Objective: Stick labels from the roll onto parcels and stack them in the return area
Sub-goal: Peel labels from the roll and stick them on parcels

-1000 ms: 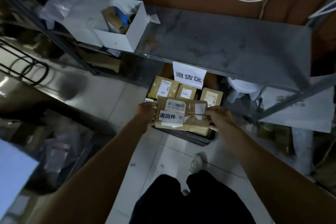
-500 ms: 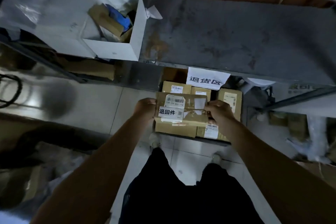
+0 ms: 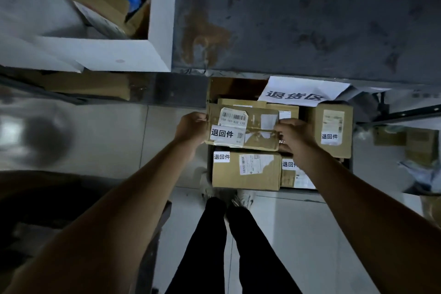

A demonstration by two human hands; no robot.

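Now the flat brown labelled cardboard parcel (image 3: 243,130), gripped endwise by left hand (image 3: 192,127) and right hand (image 3: 294,137), is being stacked; it should be lowered squarely onto the brown boxes (image 3: 247,170) below.

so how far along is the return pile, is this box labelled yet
Done: the held parcel already wears its return label, and at least three labelled parcels, like the front box, lie under the return area sign. In hand: left hand and right hand grip the parcel above the pile. Left: setting it down; other parcels are not in view.
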